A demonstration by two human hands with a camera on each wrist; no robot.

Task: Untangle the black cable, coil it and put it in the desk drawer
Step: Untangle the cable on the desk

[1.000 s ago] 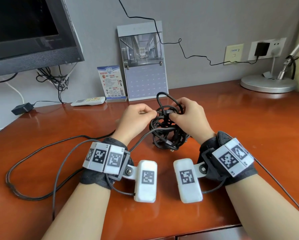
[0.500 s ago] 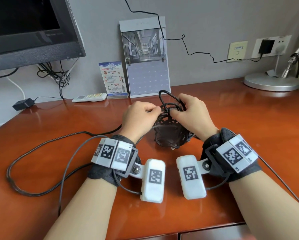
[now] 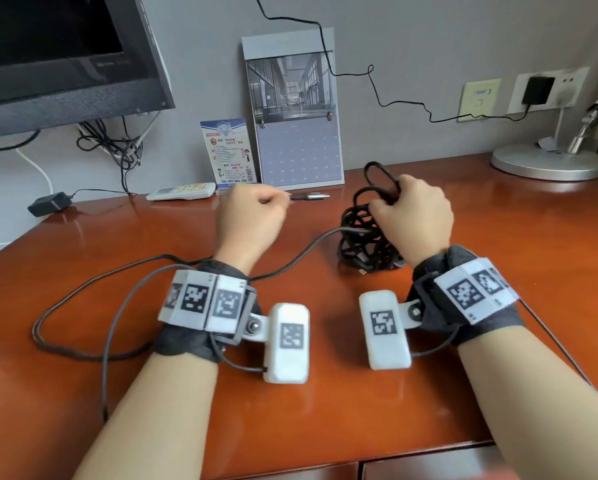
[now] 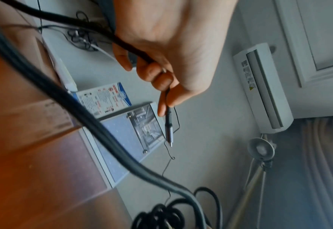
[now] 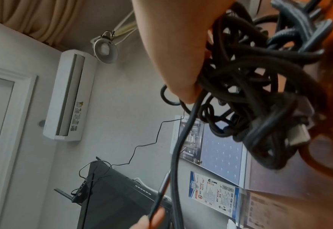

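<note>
The black cable [image 3: 363, 237] is a tangled bundle standing on the wooden desk [image 3: 498, 271]. My right hand [image 3: 391, 195] grips the top of the bundle, and one loop sticks up above its fingers. The tangle [image 5: 259, 93] hangs against the palm in the right wrist view. My left hand [image 3: 273, 199] is a hand's width left of the bundle. It pinches a free cable end whose metal connector [image 3: 308, 196] points right. That connector [image 4: 169, 133] juts past the fingertips [image 4: 161, 111]. A grey strand [image 3: 290, 261] runs from the bundle under my left wrist.
Cable loops [image 3: 48, 327] lie on the desk at the left. At the back stand a calendar [image 3: 297, 126], a card [image 3: 230, 150] and a remote [image 3: 181, 192]. A monitor [image 3: 65, 57] is back left, a lamp base [image 3: 546, 164] back right. Drawer fronts [image 3: 429, 465] show below the desk's front edge.
My left hand has moved left, away from the bundle, drawing a cable end with its connector out of the tangle. My right hand stays gripping the bundle's top.
</note>
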